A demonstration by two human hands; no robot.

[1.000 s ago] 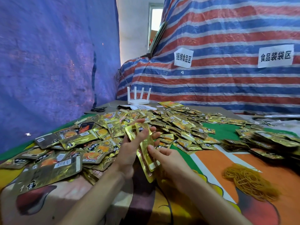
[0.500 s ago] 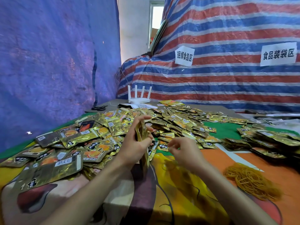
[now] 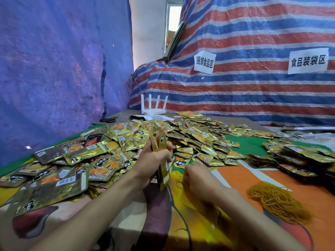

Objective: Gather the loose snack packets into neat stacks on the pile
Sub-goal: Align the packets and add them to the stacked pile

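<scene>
The left hand (image 3: pixel 154 160) grips a small upright stack of shiny gold foil snack packets (image 3: pixel 158 140) at the near edge of the loose heap of gold packets (image 3: pixel 195 136), fingers wrapped tight round its middle. Just in front of that heap the right hand (image 3: pixel 197 180) rests on the cloth-covered tabletop (image 3: pixel 235 178), fingers curled under; I can't tell whether they hold anything.

Both bare forearms reach forward from the lower edge, the left grip (image 3: pixel 154 158) raised with fingers and thumb curled round an upright stack of packets (image 3: pixel 158 137) — the right grip (image 3: pixel 197 180) lower, just beside it, knuckles up, fingers curled under, whatever they hold hidden.
</scene>
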